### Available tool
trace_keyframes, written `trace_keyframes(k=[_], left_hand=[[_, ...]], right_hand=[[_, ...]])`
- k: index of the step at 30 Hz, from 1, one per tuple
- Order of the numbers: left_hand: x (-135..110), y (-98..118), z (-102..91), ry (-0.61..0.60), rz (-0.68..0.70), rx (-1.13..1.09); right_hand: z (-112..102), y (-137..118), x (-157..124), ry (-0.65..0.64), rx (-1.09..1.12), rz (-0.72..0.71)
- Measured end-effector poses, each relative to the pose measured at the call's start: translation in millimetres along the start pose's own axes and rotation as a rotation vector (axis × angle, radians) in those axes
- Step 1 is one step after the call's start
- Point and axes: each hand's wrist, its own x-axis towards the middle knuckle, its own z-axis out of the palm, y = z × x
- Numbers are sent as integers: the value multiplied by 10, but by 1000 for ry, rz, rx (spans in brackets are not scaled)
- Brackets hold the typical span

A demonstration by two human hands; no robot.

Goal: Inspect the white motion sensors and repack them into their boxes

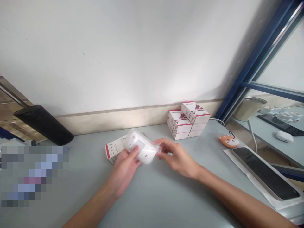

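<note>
My left hand (125,164) grips a small white device (140,148) wrapped in a clear plastic bag, thumb on top of it. At the bag's right end, my right hand (177,156) pinches the plastic with its fingertips. Both hands hover just above the grey table (152,196). Behind the device an opened white-and-red carton (114,150) lies on its side.
A stack of several white-and-red cartons (187,120) stands against the wall at the back. A phone (266,172) on white paper and an orange fox-shaped case (229,141) lie to the right. A black cylinder (44,124) lies at the left, and a blue metal frame (256,60) rises at the right.
</note>
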Motion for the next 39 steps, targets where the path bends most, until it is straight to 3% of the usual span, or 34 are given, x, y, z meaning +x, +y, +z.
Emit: trace_keyframes(k=[3,7,13,19,24,29,32,34,37,39], left_hand=[[2,59,9,8,2,-128],[-17,94,34,7,-5,-178],[-43,54,68,36,-12,-181],[-30,1,84,-4,31,-104],[-18,-81,-12,69,175,265],[31,-215,-219,108,657,934],[65,-214,-296,65,882,1118],[81,-189,-313,44,908,1157],[80,-148,-301,6,813,1225],[60,-121,-269,8,664,1240]], right_hand=[[-7,21,29,122,38,32],[13,47,21,186,145,48],[161,-20,-62,-67,434,113],[239,-13,-5,181,504,106],[34,-56,31,206,697,201],[-144,-87,46,58,853,276],[-194,-66,69,38,753,256],[-203,-33,94,101,617,211],[-181,34,127,205,344,163],[-150,74,130,231,177,144]])
